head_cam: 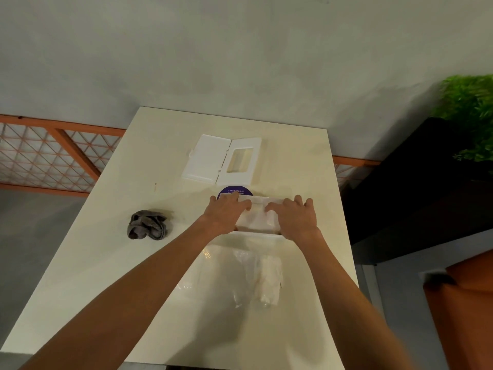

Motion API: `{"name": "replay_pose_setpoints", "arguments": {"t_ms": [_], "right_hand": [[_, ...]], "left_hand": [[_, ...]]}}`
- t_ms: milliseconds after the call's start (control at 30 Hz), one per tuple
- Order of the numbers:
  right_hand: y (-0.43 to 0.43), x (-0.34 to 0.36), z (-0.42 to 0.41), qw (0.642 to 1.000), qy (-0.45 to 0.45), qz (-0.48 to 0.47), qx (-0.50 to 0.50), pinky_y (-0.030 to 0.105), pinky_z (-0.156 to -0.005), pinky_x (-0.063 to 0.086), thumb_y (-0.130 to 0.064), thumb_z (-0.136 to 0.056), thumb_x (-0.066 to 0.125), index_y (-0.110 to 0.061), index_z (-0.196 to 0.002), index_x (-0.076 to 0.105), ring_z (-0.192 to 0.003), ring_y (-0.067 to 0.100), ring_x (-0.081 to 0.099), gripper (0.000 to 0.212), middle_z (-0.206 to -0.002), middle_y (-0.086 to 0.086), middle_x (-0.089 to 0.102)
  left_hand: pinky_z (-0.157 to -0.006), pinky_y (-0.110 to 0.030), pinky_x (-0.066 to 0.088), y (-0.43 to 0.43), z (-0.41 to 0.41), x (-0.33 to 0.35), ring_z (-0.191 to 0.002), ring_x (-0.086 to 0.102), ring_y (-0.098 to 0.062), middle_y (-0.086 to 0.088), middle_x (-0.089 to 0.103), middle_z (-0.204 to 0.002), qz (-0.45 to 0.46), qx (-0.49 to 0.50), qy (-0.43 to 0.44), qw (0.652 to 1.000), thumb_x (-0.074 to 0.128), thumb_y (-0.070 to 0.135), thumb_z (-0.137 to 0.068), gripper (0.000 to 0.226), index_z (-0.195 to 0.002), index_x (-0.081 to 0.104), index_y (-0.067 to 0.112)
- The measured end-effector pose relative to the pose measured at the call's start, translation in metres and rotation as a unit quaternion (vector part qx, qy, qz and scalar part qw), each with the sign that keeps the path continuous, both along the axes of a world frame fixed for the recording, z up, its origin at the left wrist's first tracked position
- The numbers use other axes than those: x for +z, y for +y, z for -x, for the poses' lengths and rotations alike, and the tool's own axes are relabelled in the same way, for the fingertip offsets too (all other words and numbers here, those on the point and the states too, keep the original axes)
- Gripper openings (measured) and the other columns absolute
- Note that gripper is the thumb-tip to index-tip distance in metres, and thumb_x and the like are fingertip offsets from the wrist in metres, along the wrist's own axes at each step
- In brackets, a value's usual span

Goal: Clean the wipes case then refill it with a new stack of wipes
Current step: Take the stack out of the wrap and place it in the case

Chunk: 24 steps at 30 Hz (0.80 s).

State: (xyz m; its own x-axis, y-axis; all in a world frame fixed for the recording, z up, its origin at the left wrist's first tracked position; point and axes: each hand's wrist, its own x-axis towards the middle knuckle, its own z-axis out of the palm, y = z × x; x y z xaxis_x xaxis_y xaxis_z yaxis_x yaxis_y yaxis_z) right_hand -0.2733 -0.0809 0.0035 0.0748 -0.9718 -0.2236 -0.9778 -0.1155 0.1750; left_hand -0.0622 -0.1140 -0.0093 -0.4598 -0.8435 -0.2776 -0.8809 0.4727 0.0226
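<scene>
Both hands lie on the white stack (257,214) of wipes at mid-table. The left hand (229,210) covers its left end and the right hand (294,218) its right end. The fingers are spread fairly flat over the top and pinch nothing that shows, and the thumbs are hidden. Pressing from both ends probably seats the soft stack level in the case (256,233), whose white rim shows just under the wrists. The lid (213,158) lies well beyond on the table (106,263), its flap swung open, likely set aside to leave the tray free for loading. The grey cloth (148,225) sits crumpled off to the left, apparently finished with, which suggests the cleaning is done. The clear wrapper (240,276) lies slack just in front of the case, with something white inside. A purple disc (234,190) peeks out behind the stack.
</scene>
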Motion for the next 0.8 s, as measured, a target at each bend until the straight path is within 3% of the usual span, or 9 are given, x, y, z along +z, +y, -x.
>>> {"name": "replay_pose_setpoints", "arguments": {"t_ms": [167,267,433,500,600,700,800], "right_hand": [[0.007,0.004,0.003,1.000,-0.029,0.008,0.006,0.041,-0.096,0.036,-0.014,-0.091,0.069,-0.054,-0.144,0.047,-0.121,0.025,0.052,0.070,-0.128,-0.008,0.064],[0.026,0.013,0.005,0.989,-0.115,0.086,-0.018,0.042,-0.093,0.043,-0.026,-0.091,0.075,-0.043,-0.138,0.058,-0.115,0.025,0.057,0.053,-0.122,-0.008,0.069],[0.081,0.012,0.004,0.911,-0.376,0.133,-0.105,0.037,-0.077,0.059,-0.025,-0.099,0.070,-0.035,-0.110,0.069,-0.086,0.012,0.068,0.015,-0.101,-0.014,0.071],[0.105,0.000,0.008,0.886,-0.423,0.135,-0.131,0.036,-0.073,0.060,-0.022,-0.098,0.069,-0.035,-0.099,0.067,-0.080,0.008,0.067,0.014,-0.095,-0.015,0.069],[0.135,-0.023,0.013,0.880,-0.430,0.120,-0.161,0.038,-0.076,0.061,-0.015,-0.096,0.068,-0.035,-0.096,0.065,-0.082,0.009,0.067,0.019,-0.095,-0.012,0.068],[0.152,-0.039,0.010,0.885,-0.430,0.091,-0.153,0.040,-0.082,0.061,-0.016,-0.096,0.069,-0.033,-0.107,0.067,-0.091,0.013,0.068,0.020,-0.111,-0.010,0.065],[0.157,-0.045,0.002,0.919,-0.376,0.063,-0.100,0.044,-0.089,0.058,-0.032,-0.100,0.067,-0.034,-0.130,0.060,-0.113,0.023,0.063,0.031,-0.136,-0.010,0.059]], "left_hand": [[-0.100,-0.047,0.049,0.005,0.001,0.005,-0.129,0.057,-0.028,-0.001,0.050,-0.144,0.016,0.014,0.011,1.000,0.080,0.019,-0.088,0.066,-0.143,0.049,0.037],[-0.102,-0.043,0.047,0.022,0.005,0.018,-0.126,0.059,-0.026,0.002,0.055,-0.142,0.043,0.054,0.088,0.994,0.075,0.032,-0.093,0.051,-0.140,0.055,0.032],[-0.086,-0.039,0.056,0.087,0.009,0.036,-0.106,0.066,-0.019,0.010,0.067,-0.119,0.112,0.150,0.288,0.939,0.064,0.049,-0.099,0.029,-0.120,0.065,0.030],[-0.081,-0.038,0.058,0.121,0.012,0.037,-0.102,0.065,-0.014,0.015,0.066,-0.114,0.118,0.169,0.327,0.922,0.062,0.060,-0.096,0.034,-0.116,0.064,0.032],[-0.076,-0.033,0.057,0.164,0.019,0.027,-0.099,0.061,-0.012,0.016,0.062,-0.113,0.137,0.169,0.334,0.917,0.064,0.071,-0.088,0.049,-0.116,0.061,0.031],[-0.077,-0.030,0.053,0.189,0.026,0.007,-0.097,0.056,-0.015,0.008,0.054,-0.116,0.146,0.138,0.347,0.916,0.070,0.059,-0.088,0.048,-0.116,0.056,0.024],[-0.075,-0.036,0.056,0.195,0.025,-0.013,-0.096,0.055,-0.019,0.001,0.046,-0.121,0.153,0.087,0.317,0.932,0.067,0.021,-0.093,0.026,-0.116,0.056,0.027]]}}
